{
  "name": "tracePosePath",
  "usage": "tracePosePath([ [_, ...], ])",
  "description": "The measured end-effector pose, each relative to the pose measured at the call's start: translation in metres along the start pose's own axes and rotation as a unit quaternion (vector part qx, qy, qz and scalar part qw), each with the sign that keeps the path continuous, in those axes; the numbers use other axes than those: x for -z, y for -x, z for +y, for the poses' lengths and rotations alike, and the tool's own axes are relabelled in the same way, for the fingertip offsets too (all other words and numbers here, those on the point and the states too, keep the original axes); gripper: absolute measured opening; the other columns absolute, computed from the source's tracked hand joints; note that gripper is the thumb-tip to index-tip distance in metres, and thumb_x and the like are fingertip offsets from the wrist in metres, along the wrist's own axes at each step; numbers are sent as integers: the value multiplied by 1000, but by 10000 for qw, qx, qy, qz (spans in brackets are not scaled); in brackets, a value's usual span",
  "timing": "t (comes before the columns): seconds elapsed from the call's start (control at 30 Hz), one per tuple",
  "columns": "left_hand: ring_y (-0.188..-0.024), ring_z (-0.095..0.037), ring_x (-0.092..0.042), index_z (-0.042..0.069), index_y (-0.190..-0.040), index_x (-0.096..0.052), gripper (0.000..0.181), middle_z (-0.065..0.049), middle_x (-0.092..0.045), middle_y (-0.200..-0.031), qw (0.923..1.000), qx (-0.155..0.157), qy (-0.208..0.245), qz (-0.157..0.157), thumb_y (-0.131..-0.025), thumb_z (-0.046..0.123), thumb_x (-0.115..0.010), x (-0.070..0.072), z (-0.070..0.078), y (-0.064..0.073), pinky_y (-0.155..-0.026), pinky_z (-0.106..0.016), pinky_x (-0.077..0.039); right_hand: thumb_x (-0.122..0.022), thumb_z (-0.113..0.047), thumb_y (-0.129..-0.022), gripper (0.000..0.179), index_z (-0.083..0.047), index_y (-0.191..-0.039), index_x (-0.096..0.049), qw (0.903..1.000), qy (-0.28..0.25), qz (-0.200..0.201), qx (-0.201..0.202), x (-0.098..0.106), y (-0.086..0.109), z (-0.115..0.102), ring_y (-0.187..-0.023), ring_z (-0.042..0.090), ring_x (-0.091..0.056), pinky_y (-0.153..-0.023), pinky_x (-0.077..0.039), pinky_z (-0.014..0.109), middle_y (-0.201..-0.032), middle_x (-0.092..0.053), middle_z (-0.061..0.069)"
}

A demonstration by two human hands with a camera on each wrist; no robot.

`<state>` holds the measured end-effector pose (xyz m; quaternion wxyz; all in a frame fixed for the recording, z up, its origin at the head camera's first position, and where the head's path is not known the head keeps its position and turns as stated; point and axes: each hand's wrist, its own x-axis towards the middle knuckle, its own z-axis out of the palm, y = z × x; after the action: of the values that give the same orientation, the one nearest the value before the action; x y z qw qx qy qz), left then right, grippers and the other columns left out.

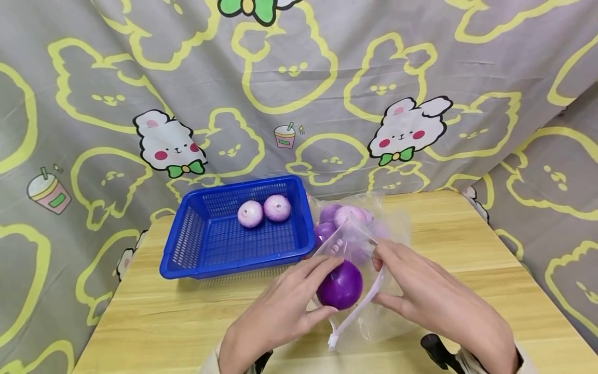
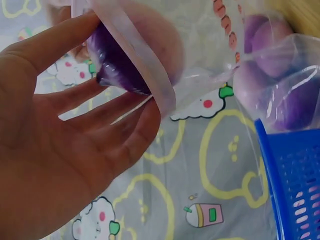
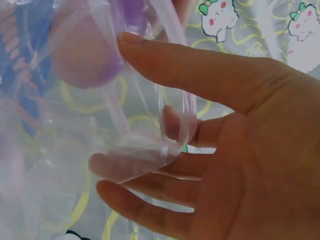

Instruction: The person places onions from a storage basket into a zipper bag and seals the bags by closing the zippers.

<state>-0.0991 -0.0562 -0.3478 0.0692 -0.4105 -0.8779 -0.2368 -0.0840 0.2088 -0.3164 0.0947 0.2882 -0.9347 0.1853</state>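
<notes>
My left hand (image 1: 285,301) holds a deep purple onion (image 1: 343,285) between thumb and fingers, right at the mouth of a clear zip bag (image 1: 392,322). In the left wrist view, the bag's pale zip strip (image 2: 142,55) crosses over the onion (image 2: 112,57), and part of the onion shows through the plastic. My right hand (image 1: 430,296) grips the other side of the bag's mouth and spreads it. In the right wrist view, the thumb lies on one face of the plastic (image 3: 140,150) and some fingers show through it.
A blue plastic basket (image 1: 238,267) with two pale purple onions (image 1: 263,210) stands at the left. Right beside it, another clear bag holds several purple onions (image 1: 348,215). Both are on a wooden table (image 1: 154,322), with a patterned grey cloth (image 1: 261,57) behind.
</notes>
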Motion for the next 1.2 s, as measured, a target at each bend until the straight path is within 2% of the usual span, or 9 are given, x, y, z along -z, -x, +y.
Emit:
tracePosePath([
  [0.17, -136, -19, -46, 23, -152, -37, 75, -4, -47, -149, 9990, 326, -198, -220, -89, 37, -75, 0, -1, 2, -108, -44, -42, -84, -32, -80, 46, -25, -108, -48, 9997, 34, 234, 97, 1, 1, 0, -81, 2, -48, -70, -46, 24, -92, -45, -18],
  [0.3, -128, -21, -53, 19, -148, -45, 69, -5, -51, -145, 9979, 474, -346, -269, -90, 40, -73, 1, -3, 2, -102, -44, -47, -82, -31, -82, 41, -25, -102, -47, 9995, 45, 292, 96, 2, 0, -1, -79, 2, -46, -68, -44, 22, -89, -44, -18],
  [0.57, -128, -21, -54, 16, -146, -47, 63, -6, -53, -143, 9969, 403, -638, -217, -93, 45, -67, 1, -5, 3, -101, -44, -48, -81, -30, -83, 46, -23, -115, -48, 9993, 100, 326, -138, 8, 3, -1, -78, 1, -48, -66, -46, 23, -91, -49, -17],
  [0.8, -127, -21, -54, 14, -140, -54, 53, -3, -57, -138, 9969, 314, -702, -185, -98, 45, -60, 2, -3, 4, -104, -42, -45, -82, -27, -82, 44, -24, -107, -46, 9993, 49, 352, -107, 9, 4, 0, -74, 1, -45, -63, -41, 20, -89, -46, -16],
  [1.0, -126, -20, -53, 14, -134, -60, 42, -4, -60, -133, 9973, 115, -692, 237, -98, 35, -63, 6, -2, 4, -108, -40, -41, -83, -24, -79, 42, -24, -99, -46, 9985, 97, 537, 57, 7, 3, 2, -72, 0, -43, -62, -40, 19, -86, -44, -17],
  [1.2, -119, -15, -56, 14, -126, -64, 31, 1, -63, -124, 9955, -171, -455, 817, -99, 29, -62, 9, -4, 1, -102, -35, -46, -83, -25, -80, 42, -24, -101, -47, 9985, 143, 533, 43, 8, 3, 4, -73, 0, -44, -64, -41, 20, -84, -44, -18],
])
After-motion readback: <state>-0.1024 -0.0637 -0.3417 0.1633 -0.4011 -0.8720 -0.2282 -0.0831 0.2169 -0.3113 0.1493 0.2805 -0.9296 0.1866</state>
